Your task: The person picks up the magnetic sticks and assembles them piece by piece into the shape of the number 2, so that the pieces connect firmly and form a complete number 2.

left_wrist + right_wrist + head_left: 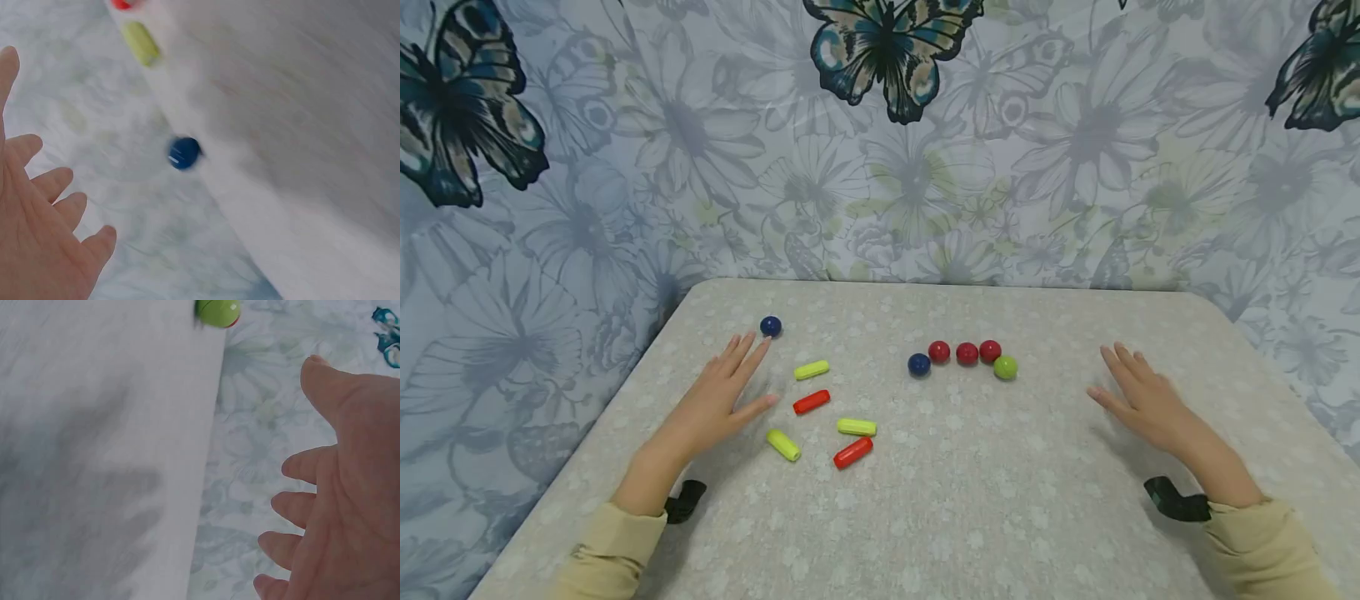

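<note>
My left hand (718, 396) hovers over the left side of the table, fingers spread and holding nothing. Its fingertips reach close to a blue ball (771, 326), which also shows in the left wrist view (184, 153). Right of that hand lie several small tubes, among them a yellow-green tube (811, 370) and a red tube (812, 402). My right hand (1146, 404) is held over the right side, fingers extended and nothing in it. To its left, a green ball (1005, 367) ends a row with several red balls (967, 354) and another blue ball (919, 365).
The table (1000, 500) has a pale patterned cover, its far edge close to a wall (925, 200) with flowers and butterflies. Two more yellow-green tubes (783, 445) and a second red tube (853, 453) lie nearer the front. Black straps (1176, 500) circle both wrists.
</note>
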Demonstrator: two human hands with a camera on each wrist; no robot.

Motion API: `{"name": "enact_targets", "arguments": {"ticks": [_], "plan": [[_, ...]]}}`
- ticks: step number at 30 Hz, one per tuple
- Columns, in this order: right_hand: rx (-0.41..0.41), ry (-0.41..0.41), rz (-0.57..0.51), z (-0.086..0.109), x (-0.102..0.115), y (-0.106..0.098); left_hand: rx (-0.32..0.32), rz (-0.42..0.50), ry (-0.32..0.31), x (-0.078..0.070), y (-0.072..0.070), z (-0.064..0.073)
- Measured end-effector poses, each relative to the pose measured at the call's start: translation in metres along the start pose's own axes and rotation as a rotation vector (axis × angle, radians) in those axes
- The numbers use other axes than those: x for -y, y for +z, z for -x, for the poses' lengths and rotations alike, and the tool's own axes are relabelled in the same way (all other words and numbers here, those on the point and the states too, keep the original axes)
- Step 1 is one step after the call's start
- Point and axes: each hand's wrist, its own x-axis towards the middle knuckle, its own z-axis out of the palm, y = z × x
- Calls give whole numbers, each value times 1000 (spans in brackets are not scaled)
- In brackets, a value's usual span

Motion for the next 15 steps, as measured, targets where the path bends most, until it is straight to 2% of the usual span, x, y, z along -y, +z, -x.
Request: {"name": "enact_targets", "arguments": {"ticks": [4, 7, 12, 15], "plan": [[-31, -73, -70, -5, 19, -3, 17, 65, 56, -21, -4, -9], [-73, -118, -108, -13, 33, -1, 41, 129, 75, -35, -6, -15], [-183, -182, -123, -32, 50, 12, 98, 197, 86, -52, 4, -22], [-266, -206, -163, -43, 57, 24, 143, 226, 124, -59, 15, -27]]}}
